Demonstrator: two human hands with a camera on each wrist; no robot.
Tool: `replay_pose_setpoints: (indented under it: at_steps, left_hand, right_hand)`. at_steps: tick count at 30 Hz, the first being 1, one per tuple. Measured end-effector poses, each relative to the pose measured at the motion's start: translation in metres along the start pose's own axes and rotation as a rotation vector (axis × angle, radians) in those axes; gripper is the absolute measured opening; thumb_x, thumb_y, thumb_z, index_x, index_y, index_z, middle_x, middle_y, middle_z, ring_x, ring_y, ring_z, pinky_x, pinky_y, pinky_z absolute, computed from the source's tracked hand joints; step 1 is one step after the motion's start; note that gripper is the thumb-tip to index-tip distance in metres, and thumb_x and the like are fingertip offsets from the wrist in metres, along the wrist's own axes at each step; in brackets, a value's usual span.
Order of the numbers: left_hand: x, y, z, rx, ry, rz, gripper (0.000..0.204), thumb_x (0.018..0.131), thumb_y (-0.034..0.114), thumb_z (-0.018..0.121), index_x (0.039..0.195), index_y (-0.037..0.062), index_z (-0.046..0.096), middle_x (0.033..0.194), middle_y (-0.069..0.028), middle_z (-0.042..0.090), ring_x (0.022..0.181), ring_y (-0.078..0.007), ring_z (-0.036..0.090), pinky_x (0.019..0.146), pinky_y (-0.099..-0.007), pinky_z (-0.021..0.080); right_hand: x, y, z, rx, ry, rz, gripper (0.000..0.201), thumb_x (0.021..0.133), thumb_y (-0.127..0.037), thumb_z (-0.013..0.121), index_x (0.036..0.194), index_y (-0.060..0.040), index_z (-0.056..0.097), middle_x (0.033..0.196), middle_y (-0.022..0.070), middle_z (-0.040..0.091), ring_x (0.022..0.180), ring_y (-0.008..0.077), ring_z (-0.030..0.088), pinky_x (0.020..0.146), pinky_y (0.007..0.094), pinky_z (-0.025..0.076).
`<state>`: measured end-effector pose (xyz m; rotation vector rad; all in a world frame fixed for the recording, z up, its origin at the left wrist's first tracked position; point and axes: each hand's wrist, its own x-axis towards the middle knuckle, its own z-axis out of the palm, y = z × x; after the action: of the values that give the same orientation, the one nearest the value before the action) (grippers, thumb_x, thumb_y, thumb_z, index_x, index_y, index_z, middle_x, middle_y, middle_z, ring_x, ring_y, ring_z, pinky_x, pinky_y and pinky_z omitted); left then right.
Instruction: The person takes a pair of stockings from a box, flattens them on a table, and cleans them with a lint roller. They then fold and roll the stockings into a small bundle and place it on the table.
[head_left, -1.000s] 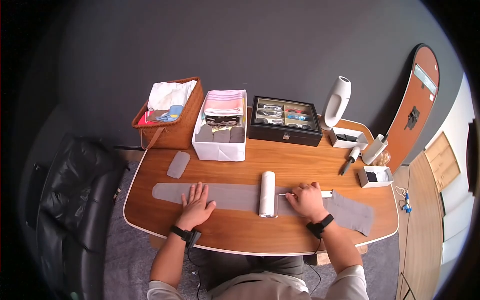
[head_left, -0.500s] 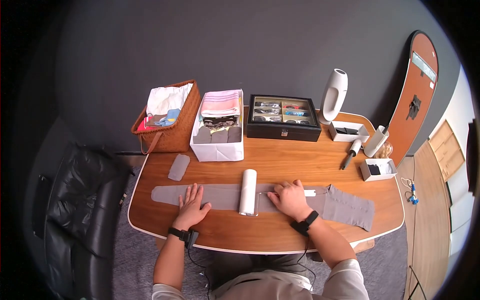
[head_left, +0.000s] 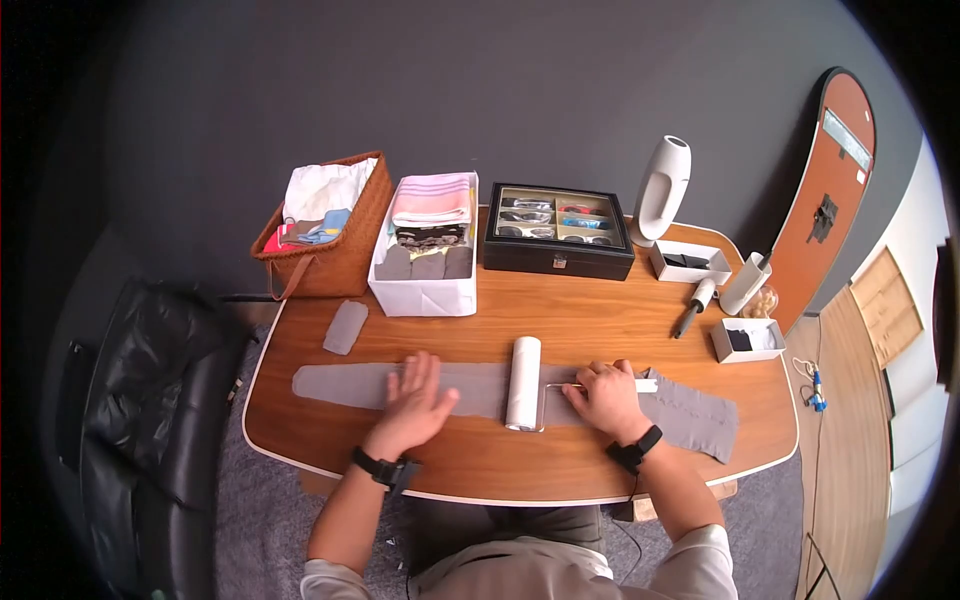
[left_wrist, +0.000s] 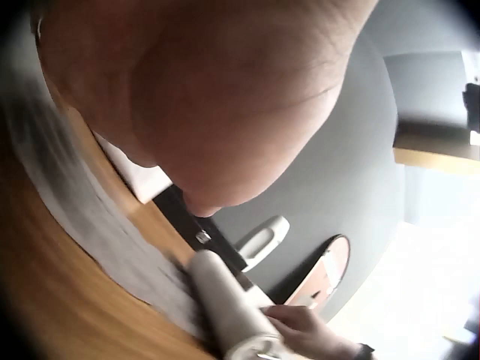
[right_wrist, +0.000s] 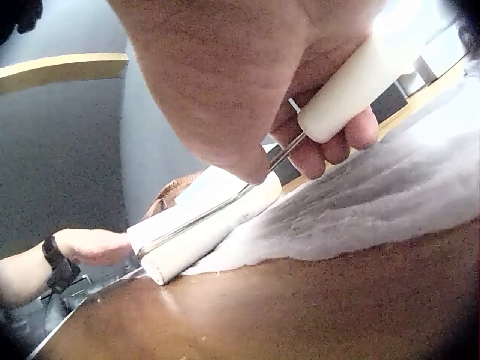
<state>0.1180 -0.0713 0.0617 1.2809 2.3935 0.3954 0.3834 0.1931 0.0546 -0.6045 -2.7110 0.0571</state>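
Observation:
A long grey stocking lies flat across the table. My right hand grips the white handle of a lint roller, its fingers curled round it. The roller's white sheet-covered cylinder lies across the middle of the stocking, joined to the handle by a thin metal rod. To the left, my left hand is over the stocking with its fingers extended and blurred, holding nothing. A small folded grey cloth piece lies behind the stocking's narrow left end.
At the back stand a brown woven basket of clothes, a white bin of folded fabric and a black glasses case. Farther right are a white bottle-shaped device, small white boxes and another roller.
The lint roller slid left along the stocking, then back right with my right hand. My left hand, earlier resting flat on the stocking, has lifted and shifted right.

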Motion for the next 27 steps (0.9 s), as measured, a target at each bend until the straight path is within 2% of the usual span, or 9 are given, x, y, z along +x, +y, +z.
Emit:
replay_pose_setpoints:
  at_steps: [2,3,4,6,9,12,18,20,27]
  left_hand:
    - [0.009,0.027,0.013,-0.181,-0.073,0.138,0.087,0.118,0.062,0.029,0.178,0.0027,0.008,0.186,-0.0231,0.005,0.173,-0.0376,-0.003,0.137,-0.0580,0.000]
    - [0.015,0.037,0.020,-0.263,-0.133,0.183,0.090,0.118,0.065,0.025,0.177,0.0007,0.002,0.186,-0.0251,0.003,0.173,-0.0383,-0.001,0.138,-0.0526,0.002]
    - [0.020,0.049,0.021,-0.394,-0.184,0.195,0.093,0.118,0.064,0.026,0.176,-0.0043,0.001,0.184,-0.0300,0.003,0.172,-0.0401,0.001,0.139,-0.0481,0.005]
    - [0.035,0.052,0.040,-0.489,-0.177,0.216,0.095,0.118,0.064,0.027,0.174,-0.0087,0.001,0.182,-0.0341,0.005,0.172,-0.0414,0.002,0.139,-0.0466,0.008]
    - [0.034,0.061,0.032,-0.446,-0.183,0.195,0.098,0.116,0.066,0.032,0.174,-0.0088,0.006,0.181,-0.0349,0.009,0.172,-0.0432,0.006,0.139,-0.0515,0.011]
    - [0.036,0.051,0.050,-0.365,-0.147,0.165,0.098,0.115,0.067,0.030,0.174,-0.0078,0.010,0.182,-0.0330,0.009,0.172,-0.0434,0.005,0.138,-0.0536,0.009]
    - [0.026,0.052,0.046,-0.132,-0.201,0.136,0.090,0.117,0.066,0.024,0.177,-0.0003,0.015,0.186,-0.0221,0.007,0.173,-0.0378,-0.001,0.138,-0.0516,0.002]
    - [0.024,0.055,0.045,-0.102,-0.191,0.134,0.089,0.117,0.066,0.024,0.177,0.0009,0.017,0.186,-0.0223,0.007,0.173,-0.0391,-0.002,0.138,-0.0530,0.001]
    - [0.019,0.058,0.046,-0.006,-0.150,0.125,0.081,0.117,0.062,0.029,0.177,0.0078,0.027,0.187,-0.0185,0.009,0.172,-0.0433,-0.001,0.137,-0.0574,0.000]
  right_hand:
    - [0.006,-0.010,0.005,0.031,-0.001,-0.013,0.035,0.096,-0.042,0.076,0.084,-0.0098,0.078,0.086,0.0101,0.074,0.084,0.0306,0.073,0.090,0.0450,0.047]
    - [0.009,-0.016,0.005,0.053,0.004,-0.016,0.034,0.097,-0.042,0.075,0.086,-0.0100,0.078,0.087,0.0102,0.074,0.083,0.0311,0.072,0.090,0.0450,0.047]
    - [0.010,-0.020,0.007,0.051,0.015,-0.026,0.034,0.097,-0.042,0.075,0.086,-0.0101,0.078,0.087,0.0102,0.074,0.083,0.0311,0.072,0.090,0.0450,0.047]
    - [0.012,-0.023,0.013,0.039,0.040,-0.037,0.033,0.097,-0.042,0.075,0.087,-0.0103,0.078,0.087,0.0102,0.074,0.082,0.0312,0.071,0.090,0.0450,0.047]
    - [0.007,-0.013,0.010,0.056,0.044,-0.023,0.031,0.097,-0.041,0.076,0.088,-0.0109,0.077,0.087,0.0104,0.074,0.082,0.0317,0.071,0.089,0.0456,0.047]
    - [-0.006,0.006,-0.001,0.059,0.028,0.014,0.030,0.095,-0.039,0.078,0.088,-0.0102,0.077,0.087,0.0104,0.073,0.084,0.0332,0.071,0.091,0.0462,0.046]
    - [-0.034,0.046,-0.027,0.017,0.025,0.082,0.027,0.095,-0.037,0.079,0.087,-0.0117,0.076,0.087,0.0096,0.072,0.085,0.0326,0.072,0.092,0.0474,0.045]
    - [-0.038,0.054,-0.029,0.008,0.022,0.096,0.027,0.095,-0.037,0.079,0.087,-0.0118,0.076,0.088,0.0097,0.073,0.086,0.0322,0.072,0.092,0.0476,0.045]
    - [-0.022,0.027,-0.017,0.064,0.013,0.062,0.026,0.095,-0.038,0.078,0.089,-0.0127,0.076,0.086,0.0081,0.073,0.087,0.0308,0.072,0.094,0.0463,0.046]
